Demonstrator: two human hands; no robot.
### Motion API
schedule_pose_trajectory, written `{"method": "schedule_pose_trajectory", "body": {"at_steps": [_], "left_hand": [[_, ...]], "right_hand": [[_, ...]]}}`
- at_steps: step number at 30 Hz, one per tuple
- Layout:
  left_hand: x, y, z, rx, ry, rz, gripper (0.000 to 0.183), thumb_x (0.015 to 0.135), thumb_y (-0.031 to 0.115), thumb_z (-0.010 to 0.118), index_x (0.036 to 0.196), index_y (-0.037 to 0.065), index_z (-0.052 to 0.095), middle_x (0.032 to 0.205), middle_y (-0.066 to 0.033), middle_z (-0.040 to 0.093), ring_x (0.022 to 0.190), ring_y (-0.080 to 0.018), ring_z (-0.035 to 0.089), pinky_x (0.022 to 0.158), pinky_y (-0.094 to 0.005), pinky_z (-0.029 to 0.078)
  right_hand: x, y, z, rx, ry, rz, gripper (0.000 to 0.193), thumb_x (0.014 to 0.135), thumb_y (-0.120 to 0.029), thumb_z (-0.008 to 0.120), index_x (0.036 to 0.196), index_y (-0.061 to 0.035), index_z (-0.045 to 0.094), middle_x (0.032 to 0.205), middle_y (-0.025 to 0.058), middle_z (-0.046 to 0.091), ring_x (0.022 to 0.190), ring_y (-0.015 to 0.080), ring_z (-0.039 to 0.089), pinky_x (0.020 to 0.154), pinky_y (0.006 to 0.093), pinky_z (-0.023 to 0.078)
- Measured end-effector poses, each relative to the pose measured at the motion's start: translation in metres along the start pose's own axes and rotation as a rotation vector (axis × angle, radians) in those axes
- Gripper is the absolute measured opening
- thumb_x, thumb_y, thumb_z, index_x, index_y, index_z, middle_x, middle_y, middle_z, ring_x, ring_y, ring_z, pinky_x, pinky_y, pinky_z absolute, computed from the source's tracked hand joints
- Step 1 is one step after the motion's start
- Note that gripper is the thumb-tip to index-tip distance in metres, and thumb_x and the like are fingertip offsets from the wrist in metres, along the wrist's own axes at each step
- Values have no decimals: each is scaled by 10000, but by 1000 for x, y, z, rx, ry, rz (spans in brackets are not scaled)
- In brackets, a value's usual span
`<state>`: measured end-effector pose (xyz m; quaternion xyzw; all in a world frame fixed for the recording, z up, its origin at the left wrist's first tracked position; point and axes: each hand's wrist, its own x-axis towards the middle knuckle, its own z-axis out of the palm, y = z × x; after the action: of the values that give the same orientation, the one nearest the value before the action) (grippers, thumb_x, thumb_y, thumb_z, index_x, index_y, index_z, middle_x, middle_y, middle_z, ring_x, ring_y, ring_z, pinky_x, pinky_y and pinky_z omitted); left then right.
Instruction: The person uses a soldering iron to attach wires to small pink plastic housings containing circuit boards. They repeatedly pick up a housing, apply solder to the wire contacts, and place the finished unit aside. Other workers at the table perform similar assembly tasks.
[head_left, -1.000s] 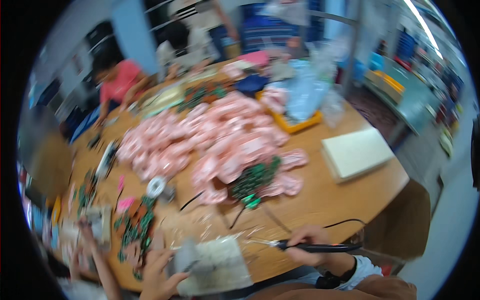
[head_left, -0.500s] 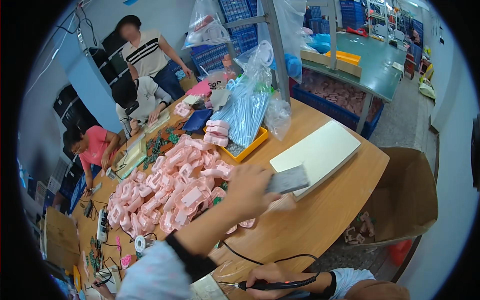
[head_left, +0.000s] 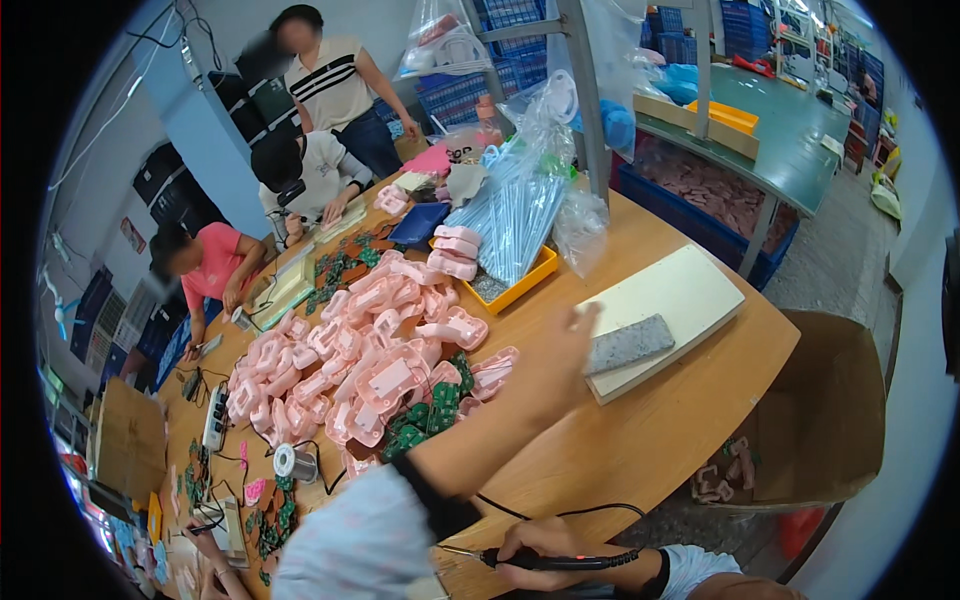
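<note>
My left hand (head_left: pixel 556 368), blurred by motion, reaches across the table at the left end of a flat grey block (head_left: pixel 640 340). Its fingers look apart, with nothing in them. The block rests on a thick cream-coloured slab (head_left: pixel 690 285). Low in the view, my right hand (head_left: pixel 540 550) is wrapped round a black soldering iron (head_left: pixel 570 563), whose metal tip points left. Beside my left forearm lie a heap of pink plastic shells (head_left: pixel 350 350) and green circuit boards (head_left: pixel 430 415).
A yellow tray (head_left: pixel 520 290) with bagged light-blue sticks (head_left: pixel 510 220) stands behind the heap. A solder spool (head_left: pixel 295 462) and a power strip (head_left: pixel 214 418) are at left. An open cardboard box (head_left: pixel 820 400) stands beyond the table's right edge. Several people work along the far left.
My left hand has let go of the grey block, which now lies flat on the cream slab. The right hand still holds the soldering iron. The whole view has shifted slightly.
</note>
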<state>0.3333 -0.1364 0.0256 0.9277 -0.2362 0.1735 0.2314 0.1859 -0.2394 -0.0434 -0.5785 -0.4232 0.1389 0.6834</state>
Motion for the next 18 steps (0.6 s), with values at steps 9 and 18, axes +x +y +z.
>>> {"method": "schedule_pose_trajectory", "body": {"at_steps": [9, 18], "left_hand": [[-205, 47, -179, 110, 388, -722, 155, 904, 69, 521, 901, -26, 643, 856, -75, 668, 752, -103, 577, 689, -257, 451], [-257, 95, -51, -2239, 181, -1031, 456, 949, 281, 524, 1325, 29, 467, 1239, -102, 558, 1159, -202, 510, 993, -316, 376]], "right_hand": [[-1, 9, 12, 39, 334, -96, 260, 739, -19, 686, 940, -60, 527, 710, 72, 562, 535, 120, 537, 493, 251, 429], [42, 2, 70, 11, 485, -383, 327, 798, -3, 614, 1043, -25, 397, 757, 101, 489, 628, 166, 573, 580, 285, 521]]}}
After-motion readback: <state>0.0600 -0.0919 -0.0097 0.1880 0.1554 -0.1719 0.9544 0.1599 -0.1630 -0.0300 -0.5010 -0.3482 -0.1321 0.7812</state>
